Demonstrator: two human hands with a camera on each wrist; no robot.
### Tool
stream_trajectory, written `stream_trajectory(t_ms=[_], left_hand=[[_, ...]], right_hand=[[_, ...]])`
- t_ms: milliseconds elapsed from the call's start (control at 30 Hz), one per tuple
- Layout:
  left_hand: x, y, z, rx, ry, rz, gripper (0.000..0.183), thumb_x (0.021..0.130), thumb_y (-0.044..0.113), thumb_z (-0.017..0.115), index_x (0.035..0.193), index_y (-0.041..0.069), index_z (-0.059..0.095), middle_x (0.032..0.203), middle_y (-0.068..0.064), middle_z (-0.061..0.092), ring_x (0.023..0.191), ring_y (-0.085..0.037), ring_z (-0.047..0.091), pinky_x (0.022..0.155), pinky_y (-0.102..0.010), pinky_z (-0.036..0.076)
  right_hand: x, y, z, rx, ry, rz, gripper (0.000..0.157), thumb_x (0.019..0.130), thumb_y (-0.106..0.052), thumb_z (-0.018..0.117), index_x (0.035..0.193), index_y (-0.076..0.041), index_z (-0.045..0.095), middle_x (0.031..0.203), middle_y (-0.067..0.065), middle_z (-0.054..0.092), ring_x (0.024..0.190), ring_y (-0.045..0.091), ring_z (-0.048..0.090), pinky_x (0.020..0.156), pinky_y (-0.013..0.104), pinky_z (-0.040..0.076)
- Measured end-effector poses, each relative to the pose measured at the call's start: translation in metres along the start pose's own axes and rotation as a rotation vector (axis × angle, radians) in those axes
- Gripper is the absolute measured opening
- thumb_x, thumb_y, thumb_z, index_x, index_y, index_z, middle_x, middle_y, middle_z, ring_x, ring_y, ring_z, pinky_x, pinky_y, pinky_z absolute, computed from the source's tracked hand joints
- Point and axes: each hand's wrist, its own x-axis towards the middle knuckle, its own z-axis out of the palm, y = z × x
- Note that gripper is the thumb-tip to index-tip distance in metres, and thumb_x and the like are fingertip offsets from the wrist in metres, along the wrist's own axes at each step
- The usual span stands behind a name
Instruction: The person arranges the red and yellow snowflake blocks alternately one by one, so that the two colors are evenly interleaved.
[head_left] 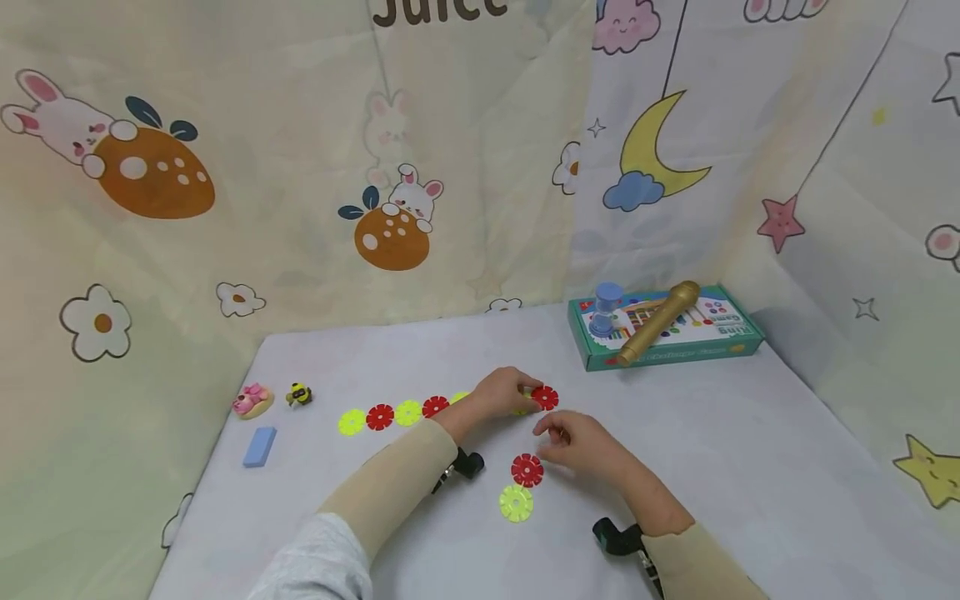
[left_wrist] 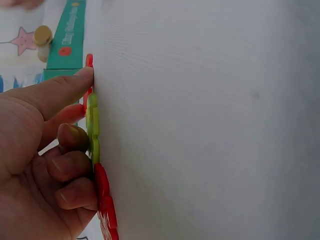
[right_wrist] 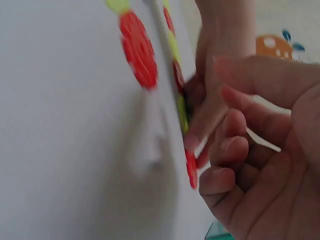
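Observation:
A row of red and yellow-green notched plastic discs runs across the white table, with a yellow-green disc at its left end. My left hand is over the row's right part, hiding some discs. Its thumb and a finger pinch the red disc at the right end, beside a yellow-green disc. Just to the right, my right hand hovers with loosely curled fingers and nothing in them. Nearer me lie another red disc and a yellow-green disc, edge to edge.
At the back right a green game box carries a blue sand timer and a gold microphone-shaped stick. On the left are a pink figure, a bee figure and a blue block. Printed cloth hangs behind the table.

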Motion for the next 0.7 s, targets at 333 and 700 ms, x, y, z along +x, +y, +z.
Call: stream_trajectory(t_ms=[333, 700], left_hand=[[-0.002, -0.004, -0.001, -0.017, 0.005, -0.016, 0.040, 0.080, 0.034, 0.075, 0.119, 0.027, 0.068, 0.089, 0.014, 0.062, 0.090, -0.009, 0.049, 0.070, -0.024, 0.043], [-0.001, -0.003, 0.002, -0.022, 0.003, -0.024, 0.042, 0.080, 0.035, 0.075, 0.120, 0.027, 0.067, 0.091, 0.014, 0.061, 0.092, -0.009, 0.049, 0.070, -0.025, 0.043]], right_hand=[[-0.016, -0.017, 0.045, -0.240, -0.245, -0.117, 0.038, 0.069, -0.034, 0.083, 0.096, -0.024, 0.059, 0.075, -0.008, 0.052, 0.070, 0.009, 0.047, 0.064, 0.027, 0.041], [-0.035, -0.005, 0.024, -0.138, -0.205, -0.021, 0.034, 0.067, -0.031, 0.085, 0.076, -0.015, 0.056, 0.063, -0.005, 0.046, 0.061, 0.012, 0.045, 0.055, 0.027, 0.036]])
